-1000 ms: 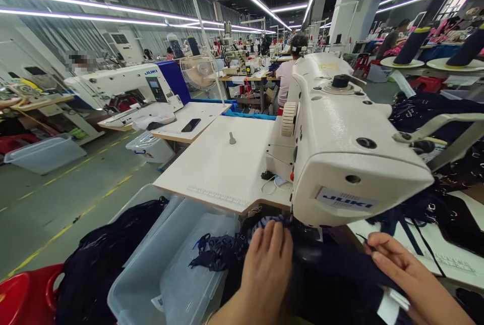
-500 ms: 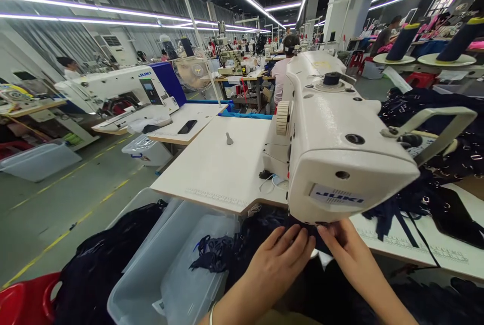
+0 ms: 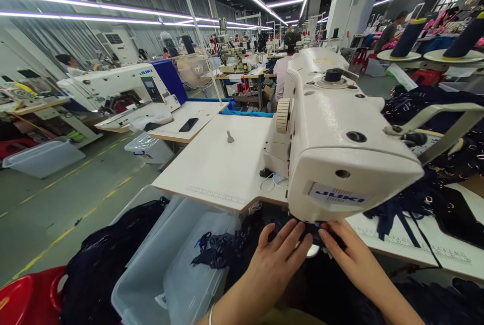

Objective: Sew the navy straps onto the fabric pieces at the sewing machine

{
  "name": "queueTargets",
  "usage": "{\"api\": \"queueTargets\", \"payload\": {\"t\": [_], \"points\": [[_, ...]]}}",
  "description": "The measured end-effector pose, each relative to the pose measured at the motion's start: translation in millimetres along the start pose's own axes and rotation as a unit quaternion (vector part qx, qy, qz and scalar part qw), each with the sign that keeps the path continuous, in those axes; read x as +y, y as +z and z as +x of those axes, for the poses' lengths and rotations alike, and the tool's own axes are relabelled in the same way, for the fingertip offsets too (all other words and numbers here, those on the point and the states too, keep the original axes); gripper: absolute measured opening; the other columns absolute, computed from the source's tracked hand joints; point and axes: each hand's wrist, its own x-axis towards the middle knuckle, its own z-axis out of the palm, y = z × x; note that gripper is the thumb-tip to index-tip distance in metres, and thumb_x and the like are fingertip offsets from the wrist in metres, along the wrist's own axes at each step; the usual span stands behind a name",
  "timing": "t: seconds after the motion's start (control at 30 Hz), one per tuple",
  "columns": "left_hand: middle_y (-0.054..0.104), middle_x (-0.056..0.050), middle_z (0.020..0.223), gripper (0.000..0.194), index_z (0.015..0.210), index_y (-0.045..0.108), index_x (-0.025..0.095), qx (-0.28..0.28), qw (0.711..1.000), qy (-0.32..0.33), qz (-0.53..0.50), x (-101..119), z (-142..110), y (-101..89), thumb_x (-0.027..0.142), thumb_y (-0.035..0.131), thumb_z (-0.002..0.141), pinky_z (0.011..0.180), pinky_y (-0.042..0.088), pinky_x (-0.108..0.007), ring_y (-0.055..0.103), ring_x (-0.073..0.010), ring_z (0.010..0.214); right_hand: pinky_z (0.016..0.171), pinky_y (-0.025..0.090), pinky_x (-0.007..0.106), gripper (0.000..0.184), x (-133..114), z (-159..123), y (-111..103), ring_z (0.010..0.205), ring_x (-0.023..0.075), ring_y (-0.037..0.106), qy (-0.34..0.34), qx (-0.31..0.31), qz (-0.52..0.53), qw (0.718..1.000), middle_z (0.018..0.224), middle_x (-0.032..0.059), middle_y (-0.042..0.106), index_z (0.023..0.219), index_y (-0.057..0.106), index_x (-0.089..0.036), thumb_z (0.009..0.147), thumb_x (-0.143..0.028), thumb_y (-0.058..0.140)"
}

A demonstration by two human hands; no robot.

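Observation:
Under the head of a white JUKI sewing machine (image 3: 355, 168), both my hands are at a piece of dark navy fabric (image 3: 278, 220). My left hand (image 3: 278, 259) lies over the fabric with its fingers stretched out and its thumb apart. Close beside it on the right, my right hand (image 3: 350, 252) has its thumb and fingers on the fabric edge, gripping it. The machine head hides the needle area and some of the right fingertips. More navy fabric hangs down below my hands.
Left of my hands stands a clear plastic bin (image 3: 139, 284) with navy straps (image 3: 217, 249). A small grey metal piece (image 3: 230, 137) lies on the white table (image 3: 212, 163). A dark phone (image 3: 188, 124) rests further back. Navy straps with metal rings (image 3: 434, 113) are piled at right.
My left fingers have spread, and its thumb has lifted away from the others. The right hand has shifted slightly, and more navy fabric shows between the hands. The view has moved a little.

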Motion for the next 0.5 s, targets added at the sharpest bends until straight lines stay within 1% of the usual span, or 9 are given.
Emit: {"api": "queueTargets", "payload": {"t": [0.07, 0.13, 0.23, 0.4, 0.5], "points": [[0.041, -0.001, 0.148, 0.04, 0.138, 0.046, 0.027, -0.003, 1.0, -0.007, -0.003, 1.1, -0.7, -1.0, 0.02, 0.037, 0.1, 0.112, 0.013, -0.04, 0.024, -0.0183, 0.141, 0.097, 0.047, 0.036, 0.03, -0.3, 2.6, -0.7, 0.113, 0.0233, 0.055, -0.026, -0.008, -0.009, 1.0, 0.117, 0.0088, 0.06, 0.115, 0.061, -0.025, 0.096, -0.04, 0.044], [0.041, -0.002, 0.148, 0.041, 0.139, 0.045, 0.026, -0.003, 1.0, -0.016, -0.002, 2.6, -1.7, -0.7, 0.019, 0.038, 0.1, 0.113, 0.009, -0.041, 0.023, -0.0193, 0.142, 0.103, 0.043, 0.039, 0.032, -0.3, 4.2, -1.3, 0.119, 0.0248, 0.051, -0.038, -0.014, -0.02, 0.999, 0.122, 0.0095, 0.058, 0.117, 0.062, -0.025, 0.096, -0.039, 0.044], [0.042, -0.004, 0.147, 0.041, 0.138, 0.047, 0.024, 0.007, 1.0, -0.024, 0.009, 4.8, -2.5, 2.1, 0.019, 0.041, 0.098, 0.113, 0.008, -0.041, 0.022, -0.0202, 0.142, 0.104, 0.043, 0.042, 0.034, -1.0, 5.7, -1.9, 0.121, 0.0267, 0.05, -0.04, -0.016, -0.033, 0.999, 0.123, 0.0097, 0.058, 0.118, 0.064, -0.025, 0.096, -0.039, 0.043], [0.046, -0.008, 0.143, 0.041, 0.135, 0.052, 0.02, 0.047, 0.998, -0.033, 0.006, 6.6, -0.5, 6.3, 0.014, 0.042, 0.095, 0.113, 0.007, -0.042, 0.027, -0.0217, 0.14, 0.101, 0.044, 0.046, 0.035, -1.0, 8.6, -1.5, 0.118, 0.0291, 0.051, -0.022, -0.023, -0.048, 0.998, 0.121, 0.011, 0.059, 0.115, 0.066, -0.025, 0.096, -0.042, 0.042], [0.047, -0.009, 0.142, 0.041, 0.135, 0.051, 0.019, 0.048, 0.998, -0.036, 0.0, 7.2, 0.6, 5.8, 0.014, 0.041, 0.096, 0.112, 0.008, -0.041, 0.029, -0.0216, 0.139, 0.101, 0.043, 0.048, 0.037, 2.2, 9.7, -0.2, 0.118, 0.0297, 0.051, -0.024, -0.027, -0.05, 0.998, 0.121, 0.0118, 0.058, 0.114, 0.066, -0.025, 0.097, -0.044, 0.04]]}}
